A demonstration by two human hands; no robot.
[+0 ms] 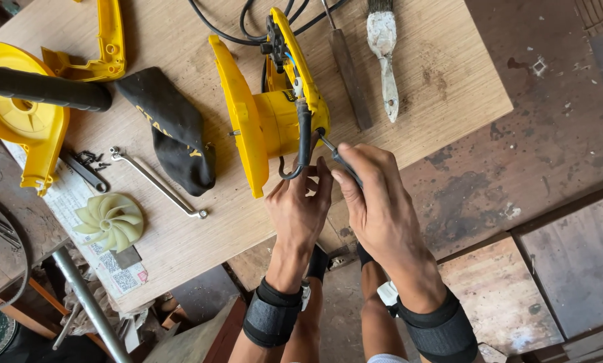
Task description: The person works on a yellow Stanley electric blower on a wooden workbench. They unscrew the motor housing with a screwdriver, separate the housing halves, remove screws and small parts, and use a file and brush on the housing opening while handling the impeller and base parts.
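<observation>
Wood board (pixel 180 228) on stained old workbench (pixel 537 154). Right hand (pixel 375 202) wrapped tight round thin screwdriver (pixel 335 156), tip at yellow blower body (pixel 274 111). Left hand (pixel 301 202) pinches black cable (pixel 304 138) at blower bottom, mid-board. Black bag (pixel 174 128) just left. Further left: wrench (pixel 157 181), pale fan wheel (pixel 110 222). Paintbrush (pixel 383 50) up right.
</observation>
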